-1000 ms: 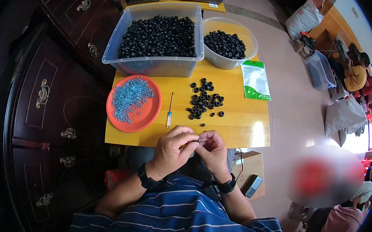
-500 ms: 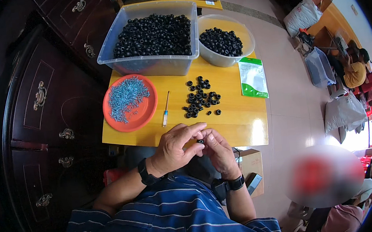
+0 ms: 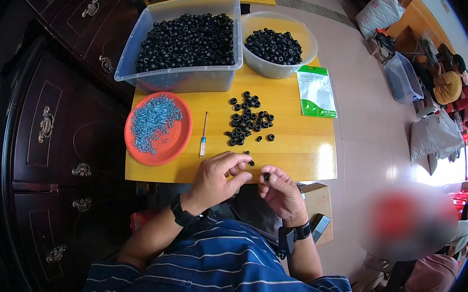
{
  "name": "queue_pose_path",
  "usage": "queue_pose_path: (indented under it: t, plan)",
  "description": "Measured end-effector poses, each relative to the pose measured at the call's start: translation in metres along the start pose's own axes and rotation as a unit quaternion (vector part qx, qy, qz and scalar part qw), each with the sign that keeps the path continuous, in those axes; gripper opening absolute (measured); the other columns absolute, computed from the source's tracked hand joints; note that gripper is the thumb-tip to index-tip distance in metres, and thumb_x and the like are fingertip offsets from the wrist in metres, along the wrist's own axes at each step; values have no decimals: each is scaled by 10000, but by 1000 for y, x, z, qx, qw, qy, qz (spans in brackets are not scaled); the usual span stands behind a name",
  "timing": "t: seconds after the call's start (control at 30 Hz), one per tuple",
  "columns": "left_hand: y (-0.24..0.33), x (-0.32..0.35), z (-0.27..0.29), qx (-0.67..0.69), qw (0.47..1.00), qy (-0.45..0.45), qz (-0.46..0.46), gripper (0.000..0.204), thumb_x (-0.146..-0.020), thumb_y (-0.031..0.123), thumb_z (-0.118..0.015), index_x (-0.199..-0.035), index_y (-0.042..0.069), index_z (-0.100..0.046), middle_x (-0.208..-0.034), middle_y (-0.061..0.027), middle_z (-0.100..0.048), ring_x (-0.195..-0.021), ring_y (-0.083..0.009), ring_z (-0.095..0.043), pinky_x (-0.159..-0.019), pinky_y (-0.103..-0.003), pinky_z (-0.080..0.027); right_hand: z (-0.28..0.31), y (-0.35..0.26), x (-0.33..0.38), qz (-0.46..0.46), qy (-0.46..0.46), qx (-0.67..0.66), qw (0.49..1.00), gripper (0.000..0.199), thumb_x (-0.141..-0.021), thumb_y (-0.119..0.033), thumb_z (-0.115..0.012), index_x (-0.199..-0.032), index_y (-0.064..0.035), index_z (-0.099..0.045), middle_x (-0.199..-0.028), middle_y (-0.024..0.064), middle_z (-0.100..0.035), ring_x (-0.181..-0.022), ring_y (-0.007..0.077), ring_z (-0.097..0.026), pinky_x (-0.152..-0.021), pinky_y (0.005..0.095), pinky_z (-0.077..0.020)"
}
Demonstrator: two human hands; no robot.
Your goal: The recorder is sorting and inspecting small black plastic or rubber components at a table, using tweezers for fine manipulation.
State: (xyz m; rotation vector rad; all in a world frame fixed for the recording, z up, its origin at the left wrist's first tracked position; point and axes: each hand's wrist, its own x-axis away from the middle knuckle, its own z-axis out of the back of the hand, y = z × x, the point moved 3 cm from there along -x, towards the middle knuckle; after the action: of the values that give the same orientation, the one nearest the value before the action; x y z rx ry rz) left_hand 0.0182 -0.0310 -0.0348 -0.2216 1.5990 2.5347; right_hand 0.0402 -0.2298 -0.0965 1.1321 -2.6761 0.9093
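Observation:
My right hand (image 3: 282, 193) pinches a small black ring-shaped part (image 3: 266, 176) between thumb and fingers, just off the table's near edge. To its left, my left hand (image 3: 219, 176) has its thumb and forefinger apart, with nothing seen between them. By that forefinger's tip are small black pieces (image 3: 251, 163), on or just over the table. Beyond the hands, a loose group of black ring-shaped parts (image 3: 250, 120) lies on the yellow table (image 3: 296, 151). A thin screwdriver (image 3: 203, 140) with a clear and blue handle lies left of them. An orange-red plate (image 3: 171, 152) holds many tiny silvery-blue screw-like pieces (image 3: 153, 123).
A large clear bin (image 3: 182, 79) and a round clear tub (image 3: 278, 72), both with black parts, stand at the back. A green and white packet (image 3: 316, 93) lies right. Dark drawers (image 3: 50, 163) flank the left. A cardboard box (image 3: 316, 200) sits below; other people are far right.
My hands have moved apart; the right went right with the black part, which both hands were around before. Small black pieces now show by my left forefinger. The view has shifted slightly.

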Motion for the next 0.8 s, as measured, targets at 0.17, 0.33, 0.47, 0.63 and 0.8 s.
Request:
queue_pose_path:
  t: [0.17,0.33,0.47,0.63,0.8]
  plan:
    - [-15,-6,-6,-125,992,-6,-22,282,-827,66,-784,-1101,63,-715,-885,-70,-694,-719,-216,-686,-637,-328,-541,11,-6,6,16,32,-40,999,266,-997,-155,-676,-1239,-61,-618,-1039,54,-670,-824,128,-612,-761,288,-533]
    - [-12,-13,-20,-204,974,-29,-91,246,-884,143,-728,-1120,77,-709,-940,-87,-687,-804,-297,-696,-681,-408,-561,10,-6,6,34,33,-59,997,236,-1007,-152,-669,-1223,-61,-639,-1086,68,-716,-797,109,-658,-738,267,-581]
    - [-14,-14,-27,-252,963,-59,-74,230,-896,154,-717,-1113,80,-698,-939,-86,-665,-819,-297,-692,-684,-414,-559,7,-6,4,33,34,-65,997,240,-1012,-151,-661,-1230,-56,-625,-1096,72,-714,-805,111,-670,-741,264,-587]
    - [-19,-11,-30,-269,959,-64,-61,155,-894,125,-713,-1031,70,-668,-934,-88,-654,-820,-309,-689,-675,-424,-551,6,-6,2,25,23,-66,997,225,-1021,-148,-647,-1225,-58,-622,-1118,81,-715,-822,112,-680,-748,265,-595]
    - [-14,-3,-17,-135,988,10,-71,114,-896,70,-704,-999,45,-663,-916,-107,-691,-798,-315,-701,-676,-393,-552,7,-2,0,12,28,-57,998,223,-1018,-131,-641,-1228,-67,-605,-1112,69,-702,-830,123,-666,-764,291,-582]
